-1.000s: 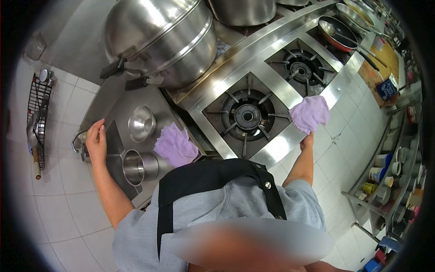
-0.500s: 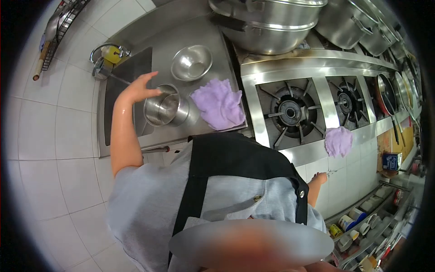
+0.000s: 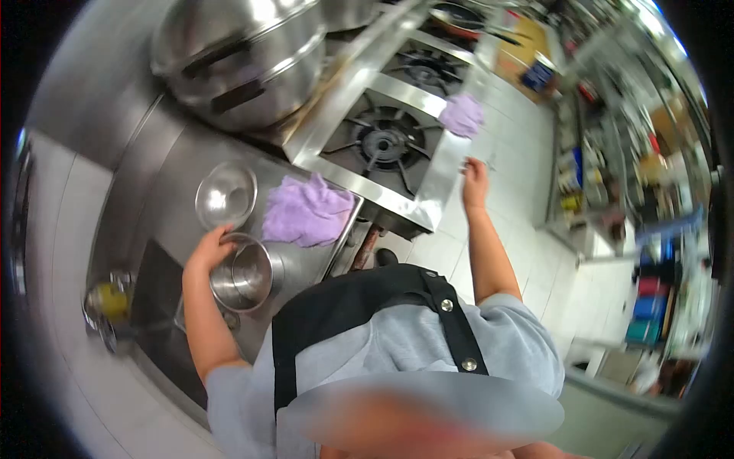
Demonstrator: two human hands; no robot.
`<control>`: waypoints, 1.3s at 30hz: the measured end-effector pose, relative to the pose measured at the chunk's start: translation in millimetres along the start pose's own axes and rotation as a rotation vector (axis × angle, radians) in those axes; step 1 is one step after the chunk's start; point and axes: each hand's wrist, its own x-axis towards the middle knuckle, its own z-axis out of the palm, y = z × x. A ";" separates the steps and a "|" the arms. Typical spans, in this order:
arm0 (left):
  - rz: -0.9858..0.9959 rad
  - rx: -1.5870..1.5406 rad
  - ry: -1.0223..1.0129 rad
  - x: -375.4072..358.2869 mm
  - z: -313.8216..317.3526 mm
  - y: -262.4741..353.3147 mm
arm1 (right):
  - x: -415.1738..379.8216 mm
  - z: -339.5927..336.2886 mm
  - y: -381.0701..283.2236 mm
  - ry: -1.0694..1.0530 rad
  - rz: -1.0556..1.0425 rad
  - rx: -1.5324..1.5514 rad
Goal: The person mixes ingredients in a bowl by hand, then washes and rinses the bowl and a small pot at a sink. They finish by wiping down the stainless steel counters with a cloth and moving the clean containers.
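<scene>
My left hand [image 3: 209,251] reaches over the counter with its fingers apart, the fingertips right at the rim of a round steel pot [image 3: 252,284]. Just beyond these fingers sits a shallow steel bowl [image 3: 226,197]. A crumpled purple cloth [image 3: 307,212] lies to the right of both vessels, at the counter's edge. Out over the floor, my right hand [image 3: 475,182] hangs beside the stove front with its fingers loosely curled and nothing showing in them. A second purple cloth [image 3: 462,115] is draped on the stove's front edge near it.
A sink [image 3: 157,306] with a faucet [image 3: 99,317] is at the left. Large steel steamer pots [image 3: 245,61] stand behind the counter. The gas stove [image 3: 384,141] adjoins the counter; a frying pan [image 3: 459,17] is at its far end. Loaded shelves [image 3: 573,161] line the right.
The view has swung round to the right. My left hand has come down to the pot's rim. My right arm now reaches forward beside the stove.
</scene>
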 end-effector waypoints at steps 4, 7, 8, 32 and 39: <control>-0.034 0.029 0.181 -23.7 -4.5 10.2 | -78.6 17.1 -64.1 -0.233 -0.145 -0.145; 0.000 -0.017 0.398 -37.6 -2.8 -39.7 | -121.4 17.0 -87.3 -0.376 -0.216 -0.285; 0.021 -0.010 0.489 -57.6 -8.3 -28.5 | -131.1 15.1 -93.3 -0.407 -0.270 -0.297; -0.758 -0.046 0.950 -411.0 37.7 -34.3 | -335.2 282.3 -200.0 -1.582 -1.387 -0.030; -0.614 0.058 0.959 -393.4 19.6 -24.4 | -299.1 455.8 -219.7 -1.204 -0.921 -0.416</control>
